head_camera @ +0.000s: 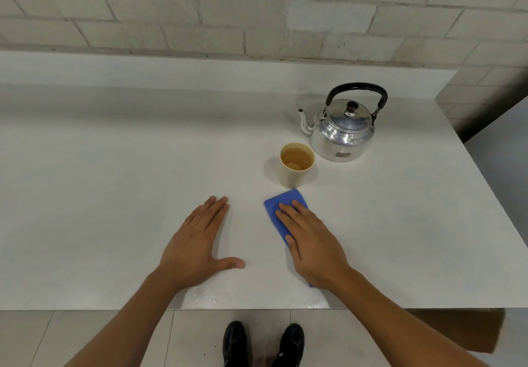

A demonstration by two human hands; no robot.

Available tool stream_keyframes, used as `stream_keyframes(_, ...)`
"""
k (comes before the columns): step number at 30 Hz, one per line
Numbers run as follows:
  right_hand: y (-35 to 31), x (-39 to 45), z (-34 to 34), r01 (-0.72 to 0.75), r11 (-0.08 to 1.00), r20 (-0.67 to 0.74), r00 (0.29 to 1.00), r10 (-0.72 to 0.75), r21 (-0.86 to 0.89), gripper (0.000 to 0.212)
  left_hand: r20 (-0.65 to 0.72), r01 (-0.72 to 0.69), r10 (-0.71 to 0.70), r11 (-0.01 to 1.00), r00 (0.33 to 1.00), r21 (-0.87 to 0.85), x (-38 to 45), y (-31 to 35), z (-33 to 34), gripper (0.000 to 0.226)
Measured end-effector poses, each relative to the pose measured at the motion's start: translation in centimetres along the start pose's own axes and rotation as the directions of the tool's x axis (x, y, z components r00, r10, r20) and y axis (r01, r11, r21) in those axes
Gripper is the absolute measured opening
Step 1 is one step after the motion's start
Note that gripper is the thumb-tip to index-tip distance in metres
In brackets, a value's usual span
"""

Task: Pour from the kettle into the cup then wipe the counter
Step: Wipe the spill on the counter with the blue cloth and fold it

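Pour looks done — beige paper cup holds liquid beside shiny steel kettle. Right hand flat, unclenched, pressing blue folded cloth; left hand flat, empty on white counter. Droplets at front edge — wiping left.

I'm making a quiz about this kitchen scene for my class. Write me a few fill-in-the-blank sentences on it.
1. The right hand presses flat on a ____ cloth.
2. The kettle has its spout pointing toward the person's ____.
3. The cup stands between the kettle and the ____.
4. The left hand lies flat on the ____.

Missing words: blue; left; cloth; counter
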State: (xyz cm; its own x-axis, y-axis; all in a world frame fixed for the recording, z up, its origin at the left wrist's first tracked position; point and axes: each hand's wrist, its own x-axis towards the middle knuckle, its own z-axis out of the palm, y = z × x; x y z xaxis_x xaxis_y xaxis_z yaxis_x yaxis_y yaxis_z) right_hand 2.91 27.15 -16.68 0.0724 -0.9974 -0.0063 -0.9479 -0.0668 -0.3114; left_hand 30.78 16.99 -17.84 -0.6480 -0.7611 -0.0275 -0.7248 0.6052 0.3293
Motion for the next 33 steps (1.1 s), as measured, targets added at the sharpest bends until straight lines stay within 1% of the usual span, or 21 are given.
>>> stream_keyframes(3,-2.5,3.2,1.0,0.021,1.000,0.017,1.000,-0.021,-0.023,0.055,-0.011,-0.005,0.005,1.000,1.000,-0.005,0.0,0.0,0.1,0.128)
stream_keyframes(6,-5.3,5.2,2.0,0.104,0.994,0.019,0.994,-0.103,-0.027,0.055,-0.004,-0.011,0.011,1.000,1.000,-0.027,0.0,0.0,0.1,0.130)
stream_keyframes(9,-5.6,4.1,2.0,0.155,0.987,0.035,0.987,-0.157,0.049,0.052,-0.005,-0.017,0.017,0.999,1.000,-0.038,0.1,0.0,0.1,0.129)
stream_keyframes(12,-3.5,1.0,0.9,0.235,0.962,0.069,0.967,-0.246,0.135,0.047,-0.007,-0.011,0.011,0.999,1.000,-0.035,0.0,-0.1,0.1,0.129)
stream_keyframes(14,-1.3,-1.1,0.1,0.220,0.964,0.059,0.971,-0.231,0.149,0.046,-0.006,-0.005,0.004,1.000,1.000,-0.026,-0.1,-0.1,0.1,0.130)
stream_keyframes(16,0.4,-1.8,-0.6,0.138,0.980,0.036,0.989,-0.144,0.143,0.048,-0.007,0.004,-0.004,1.000,1.000,-0.019,-0.1,-0.1,0.1,0.130)
stream_keyframes(18,0.8,-0.7,-0.7,0.065,0.991,0.031,0.997,-0.069,0.120,0.050,-0.006,0.005,-0.005,1.000,1.000,-0.019,-0.1,-0.1,0.0,0.130)
stream_keyframes(20,-0.3,1.6,-0.2,0.044,0.995,0.030,0.998,-0.047,0.088,0.051,-0.005,0.004,-0.005,1.000,1.000,-0.024,0.0,0.0,0.0,0.130)
stream_keyframes(23,-3.3,4.7,1.2,0.089,0.996,0.038,0.995,-0.089,-0.007,0.053,-0.006,0.004,-0.005,1.000,1.000,-0.029,-0.1,0.1,-0.1,0.131)
stream_keyframes(25,-4.9,5.0,2.0,0.122,0.992,0.039,0.992,-0.120,-0.045,0.054,-0.011,-0.005,0.005,0.999,1.000,-0.036,-0.1,0.1,0.0,0.130)
stream_keyframes(28,-5.3,2.2,2.2,0.186,0.982,0.059,0.981,-0.187,0.016,0.053,-0.001,-0.011,0.011,0.999,1.000,-0.040,0.0,0.0,-0.1,0.129)
stream_keyframes(31,-3.4,-2.6,1.5,0.259,0.961,0.101,0.958,-0.268,0.095,0.050,0.010,-0.016,0.016,1.000,1.000,-0.023,-0.1,-0.2,0.1,0.130)
stream_keyframes(33,-0.6,-5.2,0.2,0.235,0.966,0.086,0.966,-0.245,0.106,0.049,0.006,-0.001,0.002,1.000,1.000,-0.017,-0.1,-0.2,0.0,0.131)
